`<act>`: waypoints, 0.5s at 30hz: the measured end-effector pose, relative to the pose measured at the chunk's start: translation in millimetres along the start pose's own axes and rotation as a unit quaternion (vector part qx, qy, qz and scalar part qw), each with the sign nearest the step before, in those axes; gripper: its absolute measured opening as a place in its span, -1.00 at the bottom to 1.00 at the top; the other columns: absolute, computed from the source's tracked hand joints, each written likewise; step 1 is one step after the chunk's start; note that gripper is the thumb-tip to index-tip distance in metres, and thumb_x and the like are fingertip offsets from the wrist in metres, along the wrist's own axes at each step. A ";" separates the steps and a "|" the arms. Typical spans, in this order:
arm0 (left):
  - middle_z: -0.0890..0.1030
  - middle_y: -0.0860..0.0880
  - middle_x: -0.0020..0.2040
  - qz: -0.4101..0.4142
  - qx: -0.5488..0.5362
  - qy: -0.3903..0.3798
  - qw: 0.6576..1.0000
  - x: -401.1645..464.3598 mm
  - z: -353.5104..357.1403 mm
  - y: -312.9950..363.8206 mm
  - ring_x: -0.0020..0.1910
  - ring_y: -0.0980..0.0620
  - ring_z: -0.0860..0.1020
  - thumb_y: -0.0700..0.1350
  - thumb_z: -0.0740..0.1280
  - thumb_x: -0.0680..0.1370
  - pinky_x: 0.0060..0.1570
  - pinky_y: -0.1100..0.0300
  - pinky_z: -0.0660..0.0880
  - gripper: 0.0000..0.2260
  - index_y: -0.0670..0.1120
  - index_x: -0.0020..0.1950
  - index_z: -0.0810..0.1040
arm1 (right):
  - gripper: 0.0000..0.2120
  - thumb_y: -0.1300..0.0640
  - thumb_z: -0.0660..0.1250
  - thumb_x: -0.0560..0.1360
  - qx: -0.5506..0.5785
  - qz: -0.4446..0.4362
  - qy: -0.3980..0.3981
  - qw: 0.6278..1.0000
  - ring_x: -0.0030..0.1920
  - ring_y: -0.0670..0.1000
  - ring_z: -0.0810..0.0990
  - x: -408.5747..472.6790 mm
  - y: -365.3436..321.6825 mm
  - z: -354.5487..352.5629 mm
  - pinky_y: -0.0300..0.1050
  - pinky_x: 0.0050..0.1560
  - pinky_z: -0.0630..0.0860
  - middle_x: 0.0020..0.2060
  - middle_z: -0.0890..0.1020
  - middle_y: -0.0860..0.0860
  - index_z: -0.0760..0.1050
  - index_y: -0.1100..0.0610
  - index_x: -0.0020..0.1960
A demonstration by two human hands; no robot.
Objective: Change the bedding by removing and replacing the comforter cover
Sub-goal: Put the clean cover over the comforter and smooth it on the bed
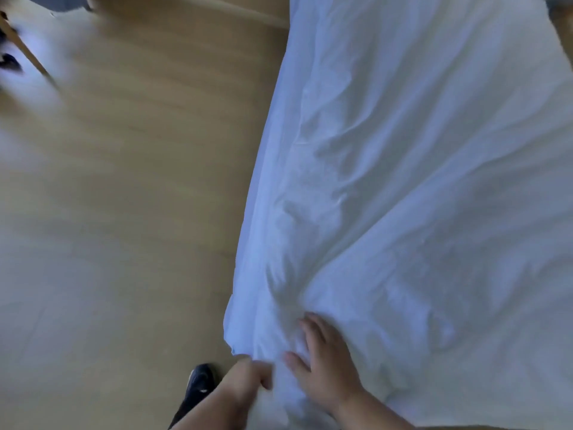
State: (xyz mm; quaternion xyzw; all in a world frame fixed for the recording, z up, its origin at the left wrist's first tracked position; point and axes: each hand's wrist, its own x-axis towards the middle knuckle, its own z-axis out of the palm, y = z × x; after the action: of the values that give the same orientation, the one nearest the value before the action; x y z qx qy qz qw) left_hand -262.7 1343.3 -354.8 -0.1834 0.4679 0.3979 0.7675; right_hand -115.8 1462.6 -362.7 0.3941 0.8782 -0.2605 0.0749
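A white comforter cover point(418, 156) lies wrinkled across the bed and fills the right half of the view. Its near left corner hangs over the bed's side. My left hand point(248, 378) grips that corner's edge with curled fingers. Just to the right of it, my right hand point(322, 361) lies on top of the fabric with fingers spread and mostly straight, pressing into the folds. The frame is blurred by motion.
A light wooden floor point(124, 197) takes up the left half. My dark shoe point(200, 383) stands on it beside the bed. A thin wooden furniture leg point(28, 54) and a dark object sit at the far left. A wooden baseboard point(217, 10) runs along the top.
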 end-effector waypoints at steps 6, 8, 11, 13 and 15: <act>0.56 -0.40 0.21 0.006 0.063 -0.062 0.996 -40.2 22.9 23.8 0.12 -0.40 0.58 -0.22 0.35 0.13 0.13 -0.15 0.54 -0.34 -0.35 0.24 0.58 | 0.01 -0.41 0.37 0.23 -0.020 -0.056 0.127 0.990 0.44 0.14 0.32 -73.7 11.5 -27.7 0.11 0.40 0.20 0.41 0.43 0.22 0.33 0.27 0.43; 0.57 -0.38 0.15 0.021 0.083 -0.105 0.991 -71.1 41.0 30.3 0.06 -0.36 0.56 -0.22 0.35 0.14 0.13 -0.13 0.52 -0.31 -0.39 0.28 0.53 | -0.02 -0.36 0.37 0.31 -0.012 -0.059 0.158 0.986 0.46 0.16 0.31 -91.8 -14.7 -34.7 0.20 0.39 0.22 0.41 0.43 0.26 0.33 0.32 0.45; 0.60 -0.35 0.04 0.064 0.087 -0.146 0.983 -131.5 55.5 45.0 -0.02 -0.31 0.59 -0.21 0.42 0.10 0.05 -0.08 0.54 -0.31 -0.39 0.22 0.55 | -0.44 0.01 0.25 0.47 0.027 -0.050 0.289 0.955 0.34 0.15 0.43 -100.6 -58.9 -59.4 0.18 0.40 0.26 0.29 0.55 0.24 0.49 0.36 0.33; 0.62 -0.37 0.02 0.085 0.095 -0.179 0.975 -171.5 46.5 56.8 -0.04 -0.31 0.63 -0.21 0.45 0.10 0.02 -0.07 0.59 -0.33 -0.39 0.19 0.58 | -0.61 0.15 0.20 0.47 0.058 -0.069 0.363 0.927 0.18 0.14 0.55 -100.8 -86.2 -85.5 0.09 0.33 0.40 0.14 0.64 0.16 0.60 0.28 0.20; 0.64 -0.39 0.00 0.089 0.115 -0.188 0.971 -202.0 21.6 71.0 -0.07 -0.31 0.65 -0.22 0.43 0.12 -0.02 -0.09 0.61 -0.39 -0.40 0.16 0.60 | -0.72 0.18 0.21 0.49 0.069 -0.111 0.372 0.919 0.01 0.13 0.61 -101.5 -110.3 -103.0 0.01 0.10 0.52 0.00 0.66 0.10 0.62 0.20 0.10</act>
State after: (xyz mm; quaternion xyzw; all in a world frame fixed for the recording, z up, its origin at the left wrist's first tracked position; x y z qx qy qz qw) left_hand -355.5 1312.5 -163.1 0.0263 0.3727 0.4354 0.8191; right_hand -120.1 1388.4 -196.7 0.3672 0.8605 -0.1611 -0.3141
